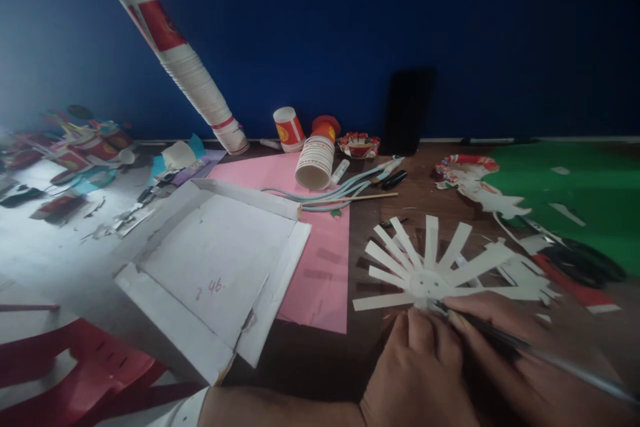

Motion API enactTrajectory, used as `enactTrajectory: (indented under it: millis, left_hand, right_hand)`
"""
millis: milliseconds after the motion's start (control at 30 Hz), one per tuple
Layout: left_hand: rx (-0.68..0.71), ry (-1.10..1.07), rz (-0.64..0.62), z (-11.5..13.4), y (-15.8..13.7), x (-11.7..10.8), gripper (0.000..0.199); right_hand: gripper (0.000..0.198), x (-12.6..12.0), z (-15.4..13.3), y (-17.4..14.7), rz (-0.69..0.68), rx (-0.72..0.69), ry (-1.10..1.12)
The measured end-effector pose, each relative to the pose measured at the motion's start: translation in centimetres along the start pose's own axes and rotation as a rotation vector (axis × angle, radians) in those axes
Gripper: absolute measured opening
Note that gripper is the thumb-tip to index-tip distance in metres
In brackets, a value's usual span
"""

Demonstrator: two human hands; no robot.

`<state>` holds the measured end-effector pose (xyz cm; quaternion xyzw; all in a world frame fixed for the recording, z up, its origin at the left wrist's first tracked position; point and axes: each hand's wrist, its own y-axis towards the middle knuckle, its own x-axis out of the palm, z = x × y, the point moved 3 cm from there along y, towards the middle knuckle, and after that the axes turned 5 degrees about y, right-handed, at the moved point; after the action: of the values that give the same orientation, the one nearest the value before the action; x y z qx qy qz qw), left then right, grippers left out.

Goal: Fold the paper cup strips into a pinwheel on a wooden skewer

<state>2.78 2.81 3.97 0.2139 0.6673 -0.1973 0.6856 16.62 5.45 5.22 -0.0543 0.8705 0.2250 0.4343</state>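
Observation:
A white paper cup cut into a fan of strips (425, 280) lies flattened on the dark table, with small dark dots on its round middle. Bent over its near edge, the fingers of my left hand (417, 367) grip and press it down. My right hand (540, 353) is closed around a slim dark and silver pen (520, 343), its tip at the cup's round middle close to my left fingers. The exact point of contact is partly hidden by the fingers. White paper scraps (525, 277) lie just right of the cut cup.
An open white box lid (220, 267) overlaps pink paper (330, 280) at left. Behind stand stacked paper cups (200, 87) and a dark phone (409, 110) against the blue wall. Black-handled scissors (580, 260) and green paper (575, 180) lie right. A red chair (95, 373) is lower left.

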Motion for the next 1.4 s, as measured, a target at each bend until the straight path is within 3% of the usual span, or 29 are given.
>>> enactTrajectory:
  millis: [400, 533, 667, 900, 1133, 1300, 1400]
  left_hand:
    - [-0.067, -0.035, 0.060, -0.06, -0.29, 0.16, 0.045]
    - [-0.025, -0.033, 0.116, 0.07, -0.40, -0.01, 0.046]
    - [-0.066, -0.040, 0.059, -0.08, -0.35, 0.12, 0.046]
    - [0.017, -0.003, -0.001, -0.09, 0.04, -0.29, 0.046]
    - [-0.004, 0.000, 0.088, -0.16, -0.16, -0.22, 0.046]
    - [-0.010, -0.001, 0.221, -0.23, -0.37, -0.29, 0.044]
    - [-0.040, -0.008, 0.206, -0.30, -0.38, -0.27, 0.044]
  right_hand:
    - [0.017, 0.04, 0.20, 0.10, -0.030, 0.007, -0.019]
    - [0.017, 0.18, 0.33, -0.07, -0.038, 0.013, -0.020]
    - [0.015, 0.36, 0.54, -0.34, -0.048, 0.016, -0.039]
    - [0.015, -0.03, 0.07, 0.03, -0.023, 0.008, -0.009]
    - [0.014, -0.12, 0.02, 0.29, -0.034, -0.015, -0.022]
    - [0.015, 0.07, 0.37, 0.11, -0.043, -0.013, -0.041]
    - [0.015, -0.01, 0.30, 0.19, -0.042, -0.025, -0.056]
